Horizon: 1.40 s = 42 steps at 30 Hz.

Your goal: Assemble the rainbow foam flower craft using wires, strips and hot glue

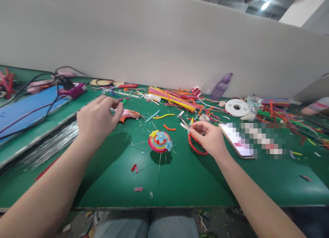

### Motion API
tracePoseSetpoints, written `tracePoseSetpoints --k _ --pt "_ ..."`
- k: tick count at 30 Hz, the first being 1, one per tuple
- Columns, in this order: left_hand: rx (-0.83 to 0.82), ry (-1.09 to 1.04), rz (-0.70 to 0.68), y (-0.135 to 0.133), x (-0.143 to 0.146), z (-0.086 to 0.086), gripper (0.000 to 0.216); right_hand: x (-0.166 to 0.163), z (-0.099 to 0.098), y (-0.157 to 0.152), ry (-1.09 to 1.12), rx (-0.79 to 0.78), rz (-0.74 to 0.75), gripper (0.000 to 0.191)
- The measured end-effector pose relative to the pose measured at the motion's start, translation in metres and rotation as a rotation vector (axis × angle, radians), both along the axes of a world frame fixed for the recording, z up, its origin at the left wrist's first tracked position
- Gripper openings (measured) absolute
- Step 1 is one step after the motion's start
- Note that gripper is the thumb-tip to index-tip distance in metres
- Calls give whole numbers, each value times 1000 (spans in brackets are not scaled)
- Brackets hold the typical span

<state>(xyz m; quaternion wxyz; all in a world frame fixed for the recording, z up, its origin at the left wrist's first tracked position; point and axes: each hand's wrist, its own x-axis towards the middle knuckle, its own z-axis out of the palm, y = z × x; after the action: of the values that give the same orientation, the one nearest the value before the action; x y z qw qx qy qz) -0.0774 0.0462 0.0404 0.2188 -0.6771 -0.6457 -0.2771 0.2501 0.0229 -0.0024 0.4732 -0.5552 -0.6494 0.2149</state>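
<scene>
My left hand (97, 116) hovers above the green table (180, 176), its fingers curled loosely just left of a pink hot glue gun (130, 114); nothing shows in it. My right hand (209, 138) is closed round red-handled scissors (194, 143), whose blades point up and left by a small yellow and blue piece. Between the hands lies a round craft piece (159, 141) of coiled red, yellow and orange pipe cleaner with blue flowers on top. Thin glue strings fan out from it.
A pile of coloured pipe cleaners (172, 97) lies at the back, with a purple bottle (221, 86), a tape roll (236, 108) and a phone (238, 140) to the right. Silver wires (48, 145) and a blue sheet (23, 109) lie left. Another person's arm (315, 108) rests far right.
</scene>
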Motion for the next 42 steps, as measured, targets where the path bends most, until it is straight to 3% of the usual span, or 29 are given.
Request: tracePoseSetpoints --k 3,8,12,19,29,35,42 --pt "142 36 -214 -9 11 3 30 2 -4 -6 -16 11 -24 14" --pt "141 209 -677 -26 25 2 13 4 -13 -5 -14 23 -34 14" --pt "156 336 -880 -41 28 -4 17 4 -14 -5 -31 3 -16 14" --pt "104 451 -913 -53 27 -17 37 2 -13 -9 -54 3 -11 13" --pt "90 448 -958 -48 38 -20 38 1 -12 -10 -11 -34 -2 15" --pt "114 383 -966 -44 32 -33 45 -1 -8 -30 261 -198 35 20" --pt "97 238 -1017 -40 32 -40 46 -5 -5 -61 399 -401 81 19"
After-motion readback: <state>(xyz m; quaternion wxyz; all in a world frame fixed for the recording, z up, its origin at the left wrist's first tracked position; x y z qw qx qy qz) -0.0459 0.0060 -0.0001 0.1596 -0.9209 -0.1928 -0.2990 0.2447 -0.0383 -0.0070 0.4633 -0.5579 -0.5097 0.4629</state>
